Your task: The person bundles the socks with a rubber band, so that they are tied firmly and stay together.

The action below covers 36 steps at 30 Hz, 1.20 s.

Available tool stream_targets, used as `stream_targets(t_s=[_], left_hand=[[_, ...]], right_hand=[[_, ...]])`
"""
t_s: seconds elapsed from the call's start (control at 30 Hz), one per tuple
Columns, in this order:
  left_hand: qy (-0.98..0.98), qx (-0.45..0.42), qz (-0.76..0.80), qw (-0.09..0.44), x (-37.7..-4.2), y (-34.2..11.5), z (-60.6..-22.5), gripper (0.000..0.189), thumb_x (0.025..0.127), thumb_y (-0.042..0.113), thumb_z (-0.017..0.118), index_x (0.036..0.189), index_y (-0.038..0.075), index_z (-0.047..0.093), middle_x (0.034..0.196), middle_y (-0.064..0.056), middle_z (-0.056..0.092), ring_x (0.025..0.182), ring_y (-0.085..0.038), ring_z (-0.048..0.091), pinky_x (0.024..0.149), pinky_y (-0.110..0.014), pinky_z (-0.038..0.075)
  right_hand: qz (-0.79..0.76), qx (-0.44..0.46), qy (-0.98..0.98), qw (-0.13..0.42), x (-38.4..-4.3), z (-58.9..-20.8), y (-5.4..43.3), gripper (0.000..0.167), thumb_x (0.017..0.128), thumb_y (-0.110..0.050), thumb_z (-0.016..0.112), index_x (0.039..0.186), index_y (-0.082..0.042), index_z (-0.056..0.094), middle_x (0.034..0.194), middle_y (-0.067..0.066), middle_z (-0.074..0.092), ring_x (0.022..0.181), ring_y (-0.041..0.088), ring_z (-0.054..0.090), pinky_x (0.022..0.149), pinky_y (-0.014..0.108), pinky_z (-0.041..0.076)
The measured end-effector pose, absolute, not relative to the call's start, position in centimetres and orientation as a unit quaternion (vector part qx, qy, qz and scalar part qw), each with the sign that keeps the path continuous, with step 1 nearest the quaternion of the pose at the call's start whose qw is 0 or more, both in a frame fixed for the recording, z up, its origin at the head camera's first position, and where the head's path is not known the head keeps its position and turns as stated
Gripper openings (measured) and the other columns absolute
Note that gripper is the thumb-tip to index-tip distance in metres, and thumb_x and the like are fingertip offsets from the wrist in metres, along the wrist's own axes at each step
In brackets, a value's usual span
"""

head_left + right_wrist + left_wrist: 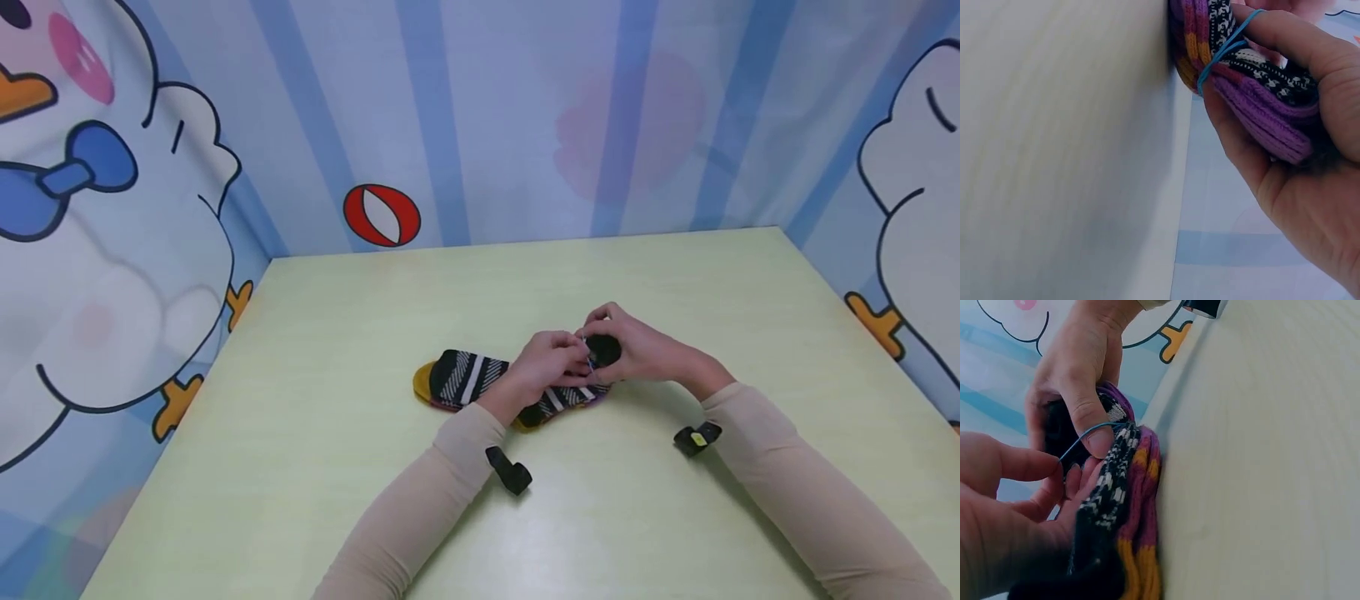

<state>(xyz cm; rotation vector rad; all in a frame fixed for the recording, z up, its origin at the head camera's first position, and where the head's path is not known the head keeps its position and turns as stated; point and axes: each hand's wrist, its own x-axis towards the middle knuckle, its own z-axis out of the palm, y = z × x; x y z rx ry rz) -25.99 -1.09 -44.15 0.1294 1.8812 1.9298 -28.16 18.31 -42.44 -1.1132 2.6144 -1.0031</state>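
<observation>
A pair of patterned socks [468,379] lies on the table, black and white on top with mustard, purple and red layers beneath. A thin blue rubber band [1227,49] loops around the folded socks near the cuff end. My left hand [546,367] pinches a stretched strand of the band between thumb and finger, plain in the left wrist view. Across from it, my right hand [647,346] grips the black and purple cuff end [1266,119], raised off the table. In the right wrist view, its fingertips touch the band. Part of the socks is hidden under my left hand.
The pale yellow-green table [315,467] ends at a striped blue fabric backdrop [510,125] with cartoon birds on both sides. Black straps [510,471] hang at both wrists, close above the tabletop.
</observation>
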Motion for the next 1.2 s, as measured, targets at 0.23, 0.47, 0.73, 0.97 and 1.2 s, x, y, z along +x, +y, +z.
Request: stream_targets(t_s=[0.23,0.47,0.73,0.97,1.2], left_hand=[[0.824,0.068,0.544,0.143,-25.6,-1.0,-44.1,0.014,0.099,0.016,0.057,0.095,0.005,0.066,0.087,-0.001,0.061,0.082,-0.014,0.054,0.072,-0.026,0.044],[0.842,0.109,0.510,0.138,-25.7,-1.3,-44.3,0.012,0.100,0.021,0.062,0.101,0.011,0.069,0.085,0.000,0.063,0.082,-0.013,0.055,0.073,-0.026,0.042],[0.880,0.202,0.407,0.137,-25.7,-2.0,-44.3,0.028,0.092,0.027,0.075,0.110,0.012,0.060,0.083,0.000,0.058,0.071,-0.013,0.053,0.066,-0.025,0.043],[0.894,0.277,0.327,0.127,-25.6,-1.9,-44.0,0.032,0.094,0.020,0.072,0.121,0.008,0.060,0.084,0.000,0.056,0.072,-0.011,0.050,0.064,-0.022,0.041],[0.892,0.314,0.294,0.142,-25.6,-2.0,-43.8,0.041,0.094,0.019,0.072,0.131,0.009,0.057,0.099,-0.002,0.055,0.088,-0.012,0.051,0.076,-0.022,0.043]], right_hand=[[-0.351,-0.358,0.861,0.087,-28.3,-42.3,19.0,0.028,0.087,-0.006,0.075,0.114,-0.005,0.071,0.128,0.016,0.047,0.112,0.033,0.050,0.090,0.048,0.047],[-0.331,-0.364,0.863,0.119,-28.7,-41.6,20.3,0.028,0.094,-0.001,0.060,0.117,-0.010,0.072,0.124,0.010,0.054,0.113,0.028,0.051,0.092,0.049,0.044],[-0.307,-0.334,0.879,0.146,-29.0,-41.0,21.1,0.020,0.093,-0.008,0.068,0.113,-0.010,0.067,0.118,0.009,0.058,0.109,0.026,0.054,0.094,0.048,0.044],[-0.271,-0.315,0.887,0.199,-29.1,-40.7,21.7,0.032,0.086,-0.018,0.080,0.115,-0.009,0.069,0.118,0.009,0.062,0.109,0.026,0.056,0.093,0.045,0.046],[-0.218,-0.321,0.897,0.214,-28.4,-40.3,21.5,0.040,0.085,-0.014,0.081,0.119,-0.003,0.062,0.118,0.011,0.056,0.106,0.026,0.054,0.092,0.044,0.047]])
